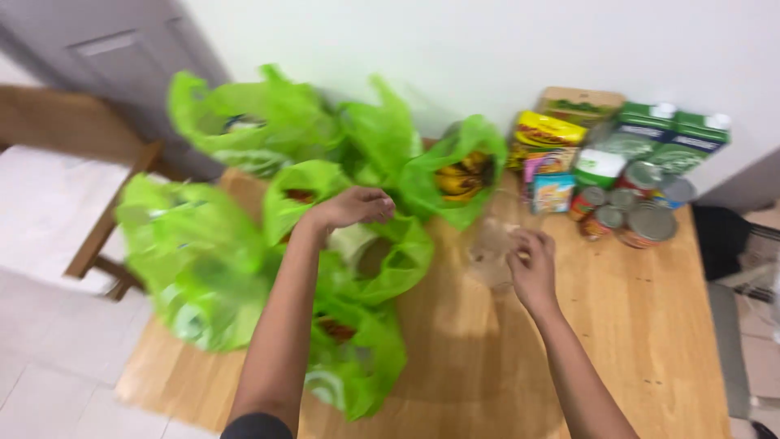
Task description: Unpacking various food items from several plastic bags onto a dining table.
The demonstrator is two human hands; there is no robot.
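My left hand (351,207) reaches over several green plastic bags (244,203) on the wooden table (634,325), fingers closed on the rim of an open green bag (398,256) with something pale inside. My right hand (532,264) pinches a thin clear plastic bag (490,250) that rests on the tabletop. Another green bag (455,175) just beyond holds yellow bananas. The picture is blurred by motion.
At the far right of the table stand several tins (642,215), two green cartons (678,138), a yellow packet (548,134) and small boxes (552,191). A wooden chair (97,187) is at the left, a white wall behind.
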